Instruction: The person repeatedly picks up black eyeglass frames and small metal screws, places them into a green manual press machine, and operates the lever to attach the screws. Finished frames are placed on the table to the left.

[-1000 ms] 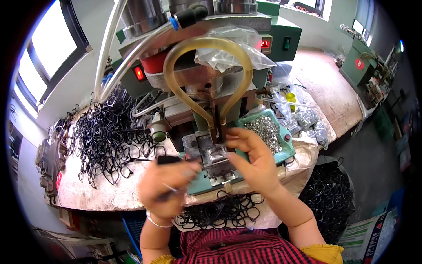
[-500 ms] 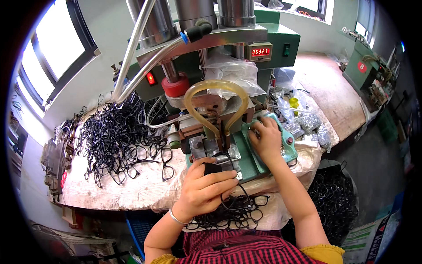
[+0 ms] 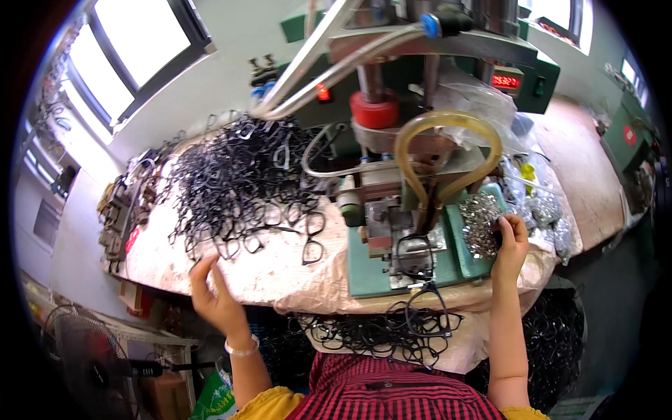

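Right hand (image 3: 511, 252): at the right side of a teal tray (image 3: 463, 260), thumb and fingertips curled in beside loose small metal parts (image 3: 480, 224). Whether they were pinched on a part could not be told.

Left hand (image 3: 220, 308): above the near table edge, thumb and forefinger apart, nothing seen between them.

Black spectacle frame, one: at the press fixture, one rim (image 3: 437, 301) overhanging the near edge, the other beneath the nozzles; presumably seated there so the fixture bore it without a hand.

Green press base (image 3: 367, 262): on the table, the tray close at its right, probably to keep the parts within short reach.

Yellowish tube (image 3: 448, 120): looped above the fixture.

Heap of black spectacle frames (image 3: 245, 175): on the table, left of the press. Second heap (image 3: 378, 336): on cloth before the apron, seemingly kept near the body for easy reach.
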`<move>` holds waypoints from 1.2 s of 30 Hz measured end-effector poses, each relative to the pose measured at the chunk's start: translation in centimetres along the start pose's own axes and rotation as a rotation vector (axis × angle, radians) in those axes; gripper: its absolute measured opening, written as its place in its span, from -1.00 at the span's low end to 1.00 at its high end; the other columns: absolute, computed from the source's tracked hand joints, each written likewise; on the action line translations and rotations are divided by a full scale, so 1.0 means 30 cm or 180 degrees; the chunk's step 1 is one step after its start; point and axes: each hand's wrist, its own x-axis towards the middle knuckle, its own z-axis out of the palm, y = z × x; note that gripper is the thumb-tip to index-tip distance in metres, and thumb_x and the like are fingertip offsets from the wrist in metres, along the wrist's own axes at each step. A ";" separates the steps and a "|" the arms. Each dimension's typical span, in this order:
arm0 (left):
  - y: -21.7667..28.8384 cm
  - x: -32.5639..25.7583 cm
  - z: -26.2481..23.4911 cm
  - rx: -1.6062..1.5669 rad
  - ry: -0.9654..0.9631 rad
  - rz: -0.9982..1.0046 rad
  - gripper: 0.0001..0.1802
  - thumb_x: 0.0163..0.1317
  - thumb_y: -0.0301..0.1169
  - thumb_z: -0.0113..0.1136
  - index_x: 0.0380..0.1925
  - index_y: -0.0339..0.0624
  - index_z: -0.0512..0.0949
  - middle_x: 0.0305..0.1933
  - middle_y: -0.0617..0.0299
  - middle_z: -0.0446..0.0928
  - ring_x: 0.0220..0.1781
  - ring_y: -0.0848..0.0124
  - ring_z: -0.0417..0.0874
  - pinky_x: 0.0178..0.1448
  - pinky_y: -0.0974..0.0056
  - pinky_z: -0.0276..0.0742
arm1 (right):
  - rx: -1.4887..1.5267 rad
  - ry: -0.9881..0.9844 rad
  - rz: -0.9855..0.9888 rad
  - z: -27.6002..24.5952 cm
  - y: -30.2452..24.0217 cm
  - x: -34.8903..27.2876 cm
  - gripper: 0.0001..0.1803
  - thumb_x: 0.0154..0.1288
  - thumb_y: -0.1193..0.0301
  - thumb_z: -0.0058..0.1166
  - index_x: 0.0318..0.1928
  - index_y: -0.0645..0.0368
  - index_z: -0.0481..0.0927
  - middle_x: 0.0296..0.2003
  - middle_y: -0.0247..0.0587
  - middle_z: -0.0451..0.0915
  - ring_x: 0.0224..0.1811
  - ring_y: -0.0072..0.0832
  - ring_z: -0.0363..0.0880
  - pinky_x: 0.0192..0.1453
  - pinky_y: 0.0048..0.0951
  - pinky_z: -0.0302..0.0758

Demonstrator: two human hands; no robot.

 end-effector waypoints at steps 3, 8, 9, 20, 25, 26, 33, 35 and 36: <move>-0.041 0.092 0.132 0.0058 -0.0873 -0.0007 -0.91 0.30 -0.51 0.26 -0.22 -0.24 0.67 -0.13 0.18 0.67 -0.02 0.30 0.61 0.12 0.22 0.45 | 0.0101 -0.0286 0.0003 0.106 0.001 0.022 -0.91 0.29 0.61 0.16 -0.21 0.21 0.61 -0.34 -0.43 0.59 -0.32 -0.68 0.49 -0.17 -0.65 0.41; -0.258 0.038 0.356 0.2178 -0.1763 0.0939 -0.80 -0.03 -0.51 0.27 -0.34 -0.05 0.71 0.08 0.07 0.60 0.10 0.04 0.52 0.38 -0.04 0.26 | -0.0078 -0.0690 -0.0169 0.200 -0.072 0.000 -0.87 0.27 0.61 0.22 -0.17 0.26 0.66 -0.29 -0.37 0.67 -0.24 -0.66 0.59 -0.08 -0.64 0.48; -0.368 0.003 0.393 0.2484 -0.1648 0.1072 -0.77 -0.06 -0.52 0.20 -0.38 -0.02 0.73 0.15 0.00 0.57 0.16 0.01 0.48 0.47 -0.06 0.20 | -0.0295 -0.0682 -0.0207 0.192 -0.076 -0.008 -0.85 0.29 0.59 0.23 -0.13 0.29 0.68 -0.26 -0.34 0.69 -0.22 -0.64 0.61 -0.07 -0.62 0.50; -0.281 -0.030 0.359 -0.0149 -0.0946 -0.0459 -0.89 0.35 -0.48 0.20 -0.15 -0.23 0.59 -0.38 0.28 0.58 -0.48 0.50 0.48 -0.39 0.40 0.41 | -0.1562 -0.0843 -0.0931 0.125 -0.298 -0.165 -0.83 0.09 0.63 0.29 -0.25 0.24 0.72 -0.28 -0.19 0.70 -0.21 -0.38 0.67 0.00 -0.41 0.53; -0.189 -0.123 0.414 -0.2192 -0.1253 -0.1569 -0.95 0.44 -0.52 0.09 -0.19 -0.19 0.41 -0.29 0.22 0.57 -0.41 0.57 0.55 -0.37 0.48 0.44 | -0.0831 -0.1372 -0.0697 0.347 -0.268 -0.162 -0.78 0.11 0.60 0.27 -0.18 0.30 0.64 -0.27 -0.21 0.69 -0.17 -0.48 0.66 -0.03 -0.47 0.54; -0.140 -0.147 0.405 -0.2160 -0.1288 -0.1810 -0.94 0.45 -0.51 0.07 -0.21 -0.18 0.39 -0.27 0.18 0.59 -0.38 0.53 0.59 -0.35 0.47 0.47 | -0.0707 -0.1367 -0.0536 0.361 -0.272 -0.174 -0.75 0.12 0.60 0.26 -0.14 0.31 0.62 -0.26 -0.22 0.68 -0.16 -0.52 0.65 -0.02 -0.50 0.53; 0.232 -0.072 0.324 -0.3662 -0.1354 -0.1653 -0.66 0.61 -0.09 -0.29 -0.20 -0.07 0.36 -0.33 -0.01 0.64 -0.38 0.29 0.62 -0.34 0.31 0.56 | 0.0052 -0.1376 -0.0062 0.372 -0.238 -0.205 -0.52 0.18 0.62 0.23 0.13 0.31 0.45 -0.21 -0.27 0.65 -0.08 -0.60 0.58 0.15 -0.52 0.44; 0.415 0.003 0.295 -0.3626 -0.1377 -0.0515 -0.62 0.62 -0.08 -0.44 -0.16 -0.11 0.28 -0.38 -0.09 0.62 -0.50 0.23 0.61 -0.35 0.29 0.61 | 0.0232 -0.1415 -0.0027 0.382 -0.244 -0.216 -0.50 0.18 0.61 0.23 0.15 0.30 0.44 -0.19 -0.25 0.66 -0.06 -0.60 0.58 0.18 -0.51 0.41; 0.511 0.020 0.298 -0.3390 -0.1177 -0.0262 -0.61 0.62 -0.09 -0.47 -0.18 -0.14 0.24 -0.41 -0.13 0.60 -0.58 0.21 0.58 -0.38 0.29 0.62 | 0.0327 -0.1431 -0.0007 0.388 -0.247 -0.222 -0.49 0.18 0.61 0.24 0.16 0.30 0.43 -0.18 -0.24 0.67 -0.05 -0.60 0.57 0.20 -0.50 0.40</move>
